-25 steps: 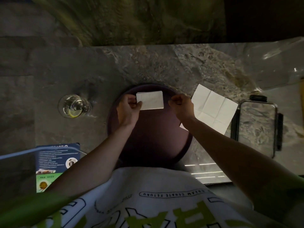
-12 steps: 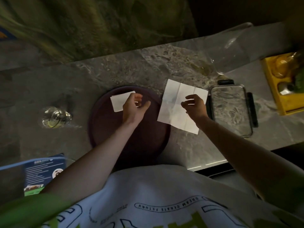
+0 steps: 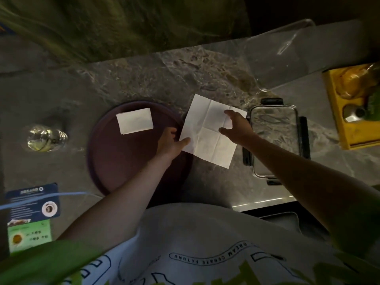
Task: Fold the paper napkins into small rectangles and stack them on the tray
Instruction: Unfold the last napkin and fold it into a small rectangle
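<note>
A folded white napkin [image 3: 134, 120] lies alone near the far edge of the round dark purple tray [image 3: 115, 159]. An unfolded white napkin [image 3: 207, 138] with crease lines lies flat on the marble counter just right of the tray. My left hand [image 3: 169, 144] touches this napkin's left corner with the thumb, the fingers over the tray's right rim. My right hand [image 3: 236, 127] rests on the napkin's right side with fingers spread.
A clear lidded container [image 3: 275, 138] with black clips sits right of the napkin. A yellow box [image 3: 355, 105] stands at the far right, a clear plastic sheet [image 3: 285, 56] behind. A glass jar [image 3: 46, 137] and a leaflet [image 3: 30, 214] lie at the left.
My left hand let go of the folded napkin on the tray and moved right to the unfolded napkin's corner. My right hand spread its fingers on that napkin. The view shifted.
</note>
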Demonstrator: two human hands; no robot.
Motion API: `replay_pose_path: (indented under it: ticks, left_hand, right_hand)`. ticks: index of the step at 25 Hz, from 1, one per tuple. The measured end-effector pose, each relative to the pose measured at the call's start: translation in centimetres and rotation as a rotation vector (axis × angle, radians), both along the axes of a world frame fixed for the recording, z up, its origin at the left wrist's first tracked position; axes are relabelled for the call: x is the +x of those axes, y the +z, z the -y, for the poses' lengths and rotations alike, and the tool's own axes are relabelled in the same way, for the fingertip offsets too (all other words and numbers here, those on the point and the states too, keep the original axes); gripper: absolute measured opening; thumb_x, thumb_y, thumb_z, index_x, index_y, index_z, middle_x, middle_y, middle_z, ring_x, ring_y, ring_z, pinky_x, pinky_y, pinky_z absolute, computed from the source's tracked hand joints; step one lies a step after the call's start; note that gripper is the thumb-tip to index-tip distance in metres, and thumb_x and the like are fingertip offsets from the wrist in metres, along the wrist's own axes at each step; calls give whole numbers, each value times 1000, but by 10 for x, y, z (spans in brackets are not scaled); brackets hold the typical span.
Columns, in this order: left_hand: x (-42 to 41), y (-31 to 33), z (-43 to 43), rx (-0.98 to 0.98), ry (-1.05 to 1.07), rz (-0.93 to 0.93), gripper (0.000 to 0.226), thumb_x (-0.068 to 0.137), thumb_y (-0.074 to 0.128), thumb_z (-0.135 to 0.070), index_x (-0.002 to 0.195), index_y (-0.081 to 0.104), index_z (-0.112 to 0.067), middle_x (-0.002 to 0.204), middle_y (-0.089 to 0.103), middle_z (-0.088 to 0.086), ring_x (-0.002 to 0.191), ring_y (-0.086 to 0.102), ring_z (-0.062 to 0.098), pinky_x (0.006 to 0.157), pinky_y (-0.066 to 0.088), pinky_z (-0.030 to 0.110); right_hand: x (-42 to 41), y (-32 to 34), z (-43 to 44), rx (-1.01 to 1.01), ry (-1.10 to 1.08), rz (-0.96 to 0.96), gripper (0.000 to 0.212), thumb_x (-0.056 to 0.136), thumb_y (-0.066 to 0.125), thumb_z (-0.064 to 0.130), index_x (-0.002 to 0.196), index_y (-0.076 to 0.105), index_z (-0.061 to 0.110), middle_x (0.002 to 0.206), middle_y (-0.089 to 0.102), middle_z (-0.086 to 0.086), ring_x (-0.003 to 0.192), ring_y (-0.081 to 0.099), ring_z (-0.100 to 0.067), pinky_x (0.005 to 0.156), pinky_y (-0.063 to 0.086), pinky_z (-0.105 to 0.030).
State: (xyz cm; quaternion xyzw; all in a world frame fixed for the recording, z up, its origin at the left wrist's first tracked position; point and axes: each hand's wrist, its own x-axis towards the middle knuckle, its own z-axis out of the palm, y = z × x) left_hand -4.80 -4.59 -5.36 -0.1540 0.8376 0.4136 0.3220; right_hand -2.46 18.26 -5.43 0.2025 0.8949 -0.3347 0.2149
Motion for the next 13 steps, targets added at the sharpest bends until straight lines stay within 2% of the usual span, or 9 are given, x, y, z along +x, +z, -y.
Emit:
replay_pose_path:
  ticks: [4, 8, 13]
  left_hand:
    - [3, -4, -14, -17, 97, 12, 64, 77, 78, -29, 130, 48, -10, 126, 59, 10, 112, 58, 24, 92, 48, 34]
    - [6, -4, -21, -45, 104, 17, 57, 79, 76, -27, 127, 51, -10, 110, 59, 4, 108, 58, 23, 82, 42, 28]
    - [10, -7, -22, -69, 57, 37, 39, 84, 70, -31, 117, 63, -10, 115, 65, 6, 105, 59, 22, 80, 41, 27]
  right_hand:
    - [-11, -3, -2, 7, 126, 25, 71, 87, 69, 22, 147, 33, 9, 150, 40, -15, 137, 38, -30, 110, 29, -33]
    - [-10, -9, 1, 8, 177, 24, 71, 87, 68, 23, 147, 33, 9, 151, 37, -15, 138, 35, -32, 113, 29, -37]
    - [-5, -15, 0, 21, 197, 6, 69, 87, 67, 24, 147, 35, 9, 151, 37, -14, 138, 34, -33, 114, 29, -39]
